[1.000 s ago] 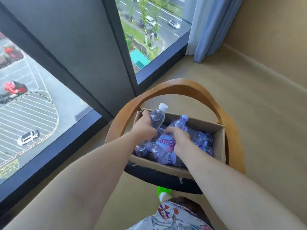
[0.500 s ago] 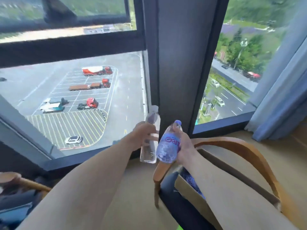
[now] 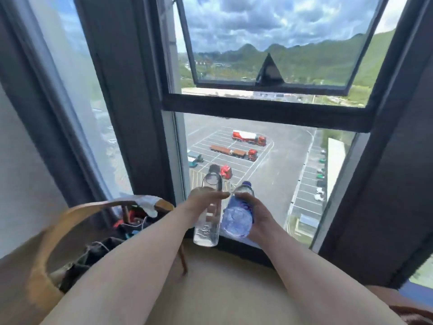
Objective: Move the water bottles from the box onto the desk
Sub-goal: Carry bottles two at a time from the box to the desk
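Observation:
My left hand [image 3: 203, 199] grips a clear plastic water bottle [image 3: 207, 227] around its upper body and holds it upright in the air. Right beside it, my right hand [image 3: 255, 213] grips a second bottle, the purple-labelled bottle [image 3: 237, 218], tilted with its base toward me and its blue cap away. Both bottles hang in front of the tall window, almost touching each other. Neither the box nor the desk is in view.
A wooden-armed chair [image 3: 77, 208] piled with dark clothes and a white cloth stands at the lower left. Dark window frames [image 3: 262, 111] and glass fill the front. Beige carpet [image 3: 225, 277] lies below my arms. A reddish edge shows at the bottom right.
My view has swung left and upward, away from the box on its chair. Both hands have carried their bottles along, from inside the box up in front of the window.

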